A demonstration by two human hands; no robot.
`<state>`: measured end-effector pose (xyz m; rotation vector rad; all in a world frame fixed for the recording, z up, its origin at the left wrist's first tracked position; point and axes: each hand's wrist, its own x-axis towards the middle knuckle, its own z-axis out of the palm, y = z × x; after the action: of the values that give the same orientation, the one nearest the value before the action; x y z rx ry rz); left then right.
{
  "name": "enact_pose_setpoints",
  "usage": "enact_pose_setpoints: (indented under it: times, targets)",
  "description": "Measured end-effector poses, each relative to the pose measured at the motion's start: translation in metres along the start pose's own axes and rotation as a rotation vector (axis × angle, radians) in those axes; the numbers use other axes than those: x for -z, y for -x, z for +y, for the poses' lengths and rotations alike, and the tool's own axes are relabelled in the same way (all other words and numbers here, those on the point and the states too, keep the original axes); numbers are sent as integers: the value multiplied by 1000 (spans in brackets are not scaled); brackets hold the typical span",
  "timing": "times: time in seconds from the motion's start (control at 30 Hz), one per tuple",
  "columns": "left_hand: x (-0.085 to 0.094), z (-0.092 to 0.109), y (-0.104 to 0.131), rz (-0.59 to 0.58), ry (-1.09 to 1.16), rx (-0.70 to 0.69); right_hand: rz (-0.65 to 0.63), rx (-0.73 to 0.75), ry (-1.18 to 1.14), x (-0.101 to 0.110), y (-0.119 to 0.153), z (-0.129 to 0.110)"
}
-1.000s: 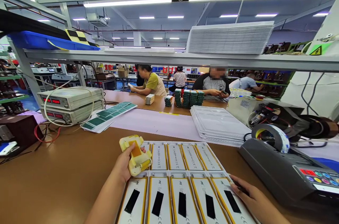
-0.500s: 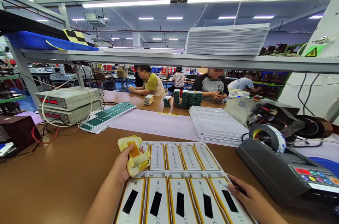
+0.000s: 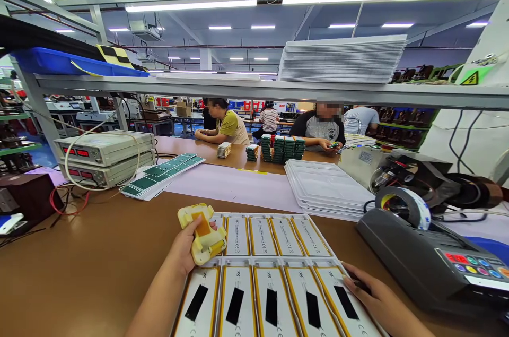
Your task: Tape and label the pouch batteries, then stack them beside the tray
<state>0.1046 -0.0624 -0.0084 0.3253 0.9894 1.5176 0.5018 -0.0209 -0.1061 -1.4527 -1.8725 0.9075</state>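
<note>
My left hand is closed around a pale yellow plastic jig with an amber patch, its thumb lying across the front. The jig is over the top left corner of a white tray. In that tray lie two rows of white pouch battery cells with yellow edges. Each cell in the near row carries a slanted black strip; the far row shows none. My right hand grips the tray's right edge, thumb on top and fingers partly hidden beside it.
A grey tape dispenser with a tape roll stands at right. Behind the tray are stacked white trays, green-patterned sheets and two power supplies. A shelf beam crosses above. Co-workers sit beyond.
Both my hands, the jig and the tray stay as they were. Across the table, the co-worker in the grey and black top has moved their hands slightly; another person behind has shifted.
</note>
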Motion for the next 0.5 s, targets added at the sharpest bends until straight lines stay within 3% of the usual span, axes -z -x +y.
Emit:
enact_pose_setpoints:
  times: [0.5]
  targets:
    - [-1, 0, -1, 55, -9, -23, -10, 30, -25, 2, 2, -9]
